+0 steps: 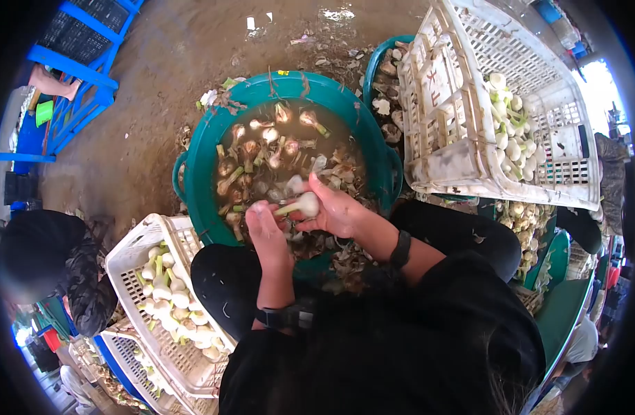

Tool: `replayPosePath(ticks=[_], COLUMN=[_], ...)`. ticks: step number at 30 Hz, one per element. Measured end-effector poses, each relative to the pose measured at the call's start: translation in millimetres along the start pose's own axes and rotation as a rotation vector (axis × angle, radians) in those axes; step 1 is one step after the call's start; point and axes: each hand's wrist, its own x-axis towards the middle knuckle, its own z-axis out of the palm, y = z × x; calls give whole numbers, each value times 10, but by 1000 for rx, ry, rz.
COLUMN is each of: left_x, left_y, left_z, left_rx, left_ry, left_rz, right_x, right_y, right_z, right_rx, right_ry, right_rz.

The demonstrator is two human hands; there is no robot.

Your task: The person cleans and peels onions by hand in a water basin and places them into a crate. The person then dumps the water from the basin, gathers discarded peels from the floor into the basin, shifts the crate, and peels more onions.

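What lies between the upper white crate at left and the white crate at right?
In the head view, a green tub of brownish water and garlic bulbs; also the person's knees, left hand and right hand.

Smooth, faintly glossy plastic is seen in the green tub (201, 183), while the 2 uppermost white crates (435, 104) (186, 235) are moulded in matt, perforated plastic, streaked with dirt. A smooth surface is shown by the pale garlic bulb (308, 203), beside thin, papery skins (345, 169). The top (400, 332) is made of matt black cloth.
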Motion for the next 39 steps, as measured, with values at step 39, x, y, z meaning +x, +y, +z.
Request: replayPosePath(ticks=[39], left_x=[160], left_y=[-137], left_z=[-46], left_rx=[-293], left_ry=[-190], left_rz=[-546], right_x=[-69], right_y=[317], right_z=[25], right_rx=[-1174], right_ry=[337], right_rz=[-283])
